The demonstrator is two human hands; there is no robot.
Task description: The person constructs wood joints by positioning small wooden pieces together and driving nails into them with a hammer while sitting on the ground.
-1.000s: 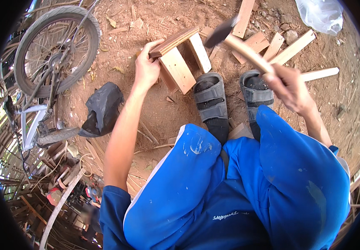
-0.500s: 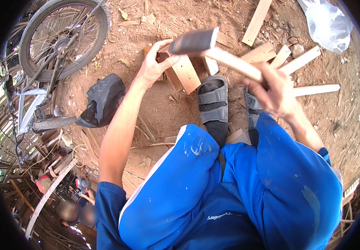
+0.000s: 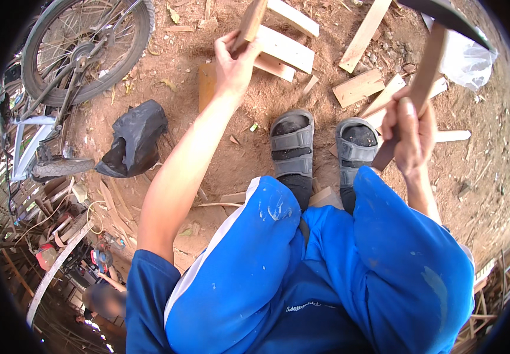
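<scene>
My right hand (image 3: 411, 133) grips the wooden handle of a hatchet (image 3: 427, 74), raised at the right with its dark metal head at the upper edge. At the top middle, my left hand (image 3: 232, 68) is closed around a short wood block (image 3: 251, 22), which stands tilted upward. Pale sawn wood pieces (image 3: 287, 48) lie on the ground just right of that hand. Beneath my left wrist, a flat wood block (image 3: 206, 85) shows partly. The hatchet head is well apart from the wood block.
More wood offcuts (image 3: 358, 87) lie ahead of my sandalled feet (image 3: 293, 141). A clear plastic bag (image 3: 464, 62) is at the far right. To the left are a black plastic bag (image 3: 140, 133) and a spoked wheel (image 3: 84, 56). Another person (image 3: 104, 300) is at the lower left.
The hatchet has swung up and right, away from the wood at my left hand. My left hand has moved up and right and now holds a block raised over the pieces.
</scene>
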